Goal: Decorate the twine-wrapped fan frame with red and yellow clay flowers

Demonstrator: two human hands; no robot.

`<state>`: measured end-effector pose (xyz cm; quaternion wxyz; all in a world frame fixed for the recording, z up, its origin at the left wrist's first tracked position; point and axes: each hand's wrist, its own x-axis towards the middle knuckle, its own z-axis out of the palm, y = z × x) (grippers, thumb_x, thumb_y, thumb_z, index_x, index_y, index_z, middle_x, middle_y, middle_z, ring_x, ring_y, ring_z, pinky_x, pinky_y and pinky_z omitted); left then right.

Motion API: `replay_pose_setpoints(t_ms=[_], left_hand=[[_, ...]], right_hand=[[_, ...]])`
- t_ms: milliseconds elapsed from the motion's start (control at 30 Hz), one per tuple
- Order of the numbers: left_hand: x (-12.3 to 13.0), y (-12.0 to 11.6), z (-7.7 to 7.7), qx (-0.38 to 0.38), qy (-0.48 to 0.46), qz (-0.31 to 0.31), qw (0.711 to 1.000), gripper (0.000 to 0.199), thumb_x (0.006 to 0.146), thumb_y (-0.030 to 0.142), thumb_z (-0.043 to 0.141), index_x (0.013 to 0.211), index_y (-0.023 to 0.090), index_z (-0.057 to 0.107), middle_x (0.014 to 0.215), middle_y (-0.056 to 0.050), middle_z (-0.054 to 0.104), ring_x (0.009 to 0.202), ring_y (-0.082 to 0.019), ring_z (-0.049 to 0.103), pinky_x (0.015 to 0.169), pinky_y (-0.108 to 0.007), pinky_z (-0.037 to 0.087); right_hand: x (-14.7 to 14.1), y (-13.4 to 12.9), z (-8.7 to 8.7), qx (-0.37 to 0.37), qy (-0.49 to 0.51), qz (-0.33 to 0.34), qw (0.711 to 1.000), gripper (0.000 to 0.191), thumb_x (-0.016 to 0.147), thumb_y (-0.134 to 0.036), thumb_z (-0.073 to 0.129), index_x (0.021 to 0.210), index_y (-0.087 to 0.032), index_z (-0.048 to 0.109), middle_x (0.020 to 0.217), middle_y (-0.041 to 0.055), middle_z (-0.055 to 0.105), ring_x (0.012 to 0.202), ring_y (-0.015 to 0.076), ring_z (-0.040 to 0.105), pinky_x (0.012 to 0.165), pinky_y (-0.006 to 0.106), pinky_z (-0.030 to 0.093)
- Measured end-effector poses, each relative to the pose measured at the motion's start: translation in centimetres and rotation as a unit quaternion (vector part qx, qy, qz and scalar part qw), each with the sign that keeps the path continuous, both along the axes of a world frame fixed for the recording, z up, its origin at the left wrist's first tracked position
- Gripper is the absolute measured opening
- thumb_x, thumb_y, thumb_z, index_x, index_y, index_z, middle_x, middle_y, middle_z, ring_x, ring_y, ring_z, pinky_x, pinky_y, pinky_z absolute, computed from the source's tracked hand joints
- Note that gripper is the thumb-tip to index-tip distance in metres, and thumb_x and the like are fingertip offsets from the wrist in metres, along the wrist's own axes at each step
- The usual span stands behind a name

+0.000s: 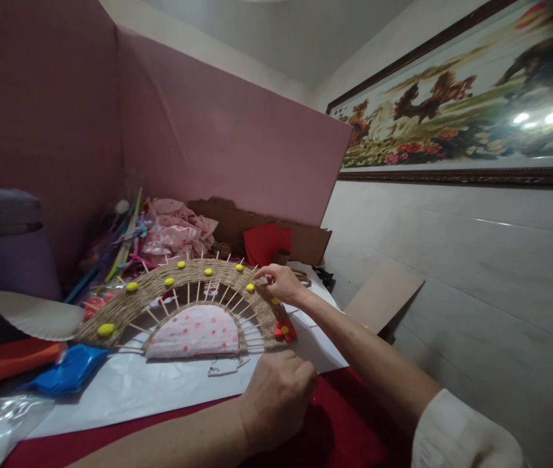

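Observation:
A half-round fan-like craft piece stands on white paper. Its broad woven twine arch carries several yellow dots, and thin sticks run inward to a pink dotted cloth half-circle. A red flower with a yellow centre sits at the arch's right end. My right hand reaches over the arch's upper right, fingertips close to a yellow dot, fingers apart. Below the arch's right end, my left hand is closed in a fist, knuckles up; anything inside it is hidden.
White paper lies over a red cloth. At left are a blue packet, an orange packet and a white paper plate. Behind lie crumpled pink cloth, red sheets and cardboard. A board leans at right.

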<state>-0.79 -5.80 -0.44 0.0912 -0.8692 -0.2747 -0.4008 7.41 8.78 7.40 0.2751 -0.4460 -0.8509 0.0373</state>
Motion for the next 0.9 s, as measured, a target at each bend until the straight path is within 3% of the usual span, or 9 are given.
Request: replay_pose_setpoints(t_ms=[167,367,500,733,900], left_hand=[[0.0,-0.1,0.0,-0.003,0.001,0.002,1.0,0.018,0.081,0.013,0.047,0.064,0.017,0.051,0.056,-0.001,0.058,0.052,-0.014,0.05,0.047,-0.027,0.026],[0.0,0.1,-0.2,0.006,-0.002,0.004,1.0,0.018,0.081,0.012,0.045,0.065,0.017,0.051,0.055,-0.001,0.057,0.051,-0.015,0.05,0.046,-0.027,0.026],[0.0,0.2,-0.3,0.004,0.001,-0.003,1.0,0.017,0.08,0.012,0.047,0.064,0.017,0.051,0.055,-0.001,0.057,0.052,-0.015,0.05,0.047,-0.027,0.029],[0.1,0.4,-0.4,0.007,-0.008,-0.008,1.0,0.02,0.081,0.011,0.045,0.063,0.017,0.051,0.056,-0.002,0.058,0.053,-0.015,0.051,0.048,-0.027,0.031],[0.1,0.4,-0.3,0.008,-0.008,0.006,1.0,0.021,0.08,0.011,0.045,0.061,0.017,0.051,0.055,-0.002,0.057,0.052,-0.014,0.051,0.047,-0.026,0.03]], right_hand=[[-0.6,0.2,-0.5,0.041,-0.052,0.003,0.998,0.024,0.065,-0.003,0.055,0.071,-0.022,0.068,0.074,0.0002,0.057,0.07,0.0142,0.052,0.061,0.022,0.035],[0.7,0.1,-0.4,0.104,-0.024,-0.038,0.994,0.012,0.075,-0.011,0.055,0.074,-0.021,0.062,0.083,0.0033,0.057,0.086,0.0178,0.051,0.073,0.025,0.037],[3.6,0.8,0.3,0.132,0.043,-0.115,0.984,0.014,0.079,-0.016,0.048,0.076,-0.019,0.061,0.085,0.0047,0.058,0.083,0.0178,0.052,0.074,0.027,0.038],[8.7,2.8,1.0,0.123,0.139,-0.221,0.957,0.015,0.075,-0.026,0.052,0.073,-0.018,0.064,0.073,0.0028,0.064,0.067,0.0156,0.056,0.062,0.024,0.041],[13.4,3.1,2.8,0.149,0.205,-0.328,0.91,0.02,0.073,-0.028,0.053,0.077,-0.015,0.067,0.069,0.0063,0.067,0.064,0.0175,0.058,0.059,0.025,0.041]])
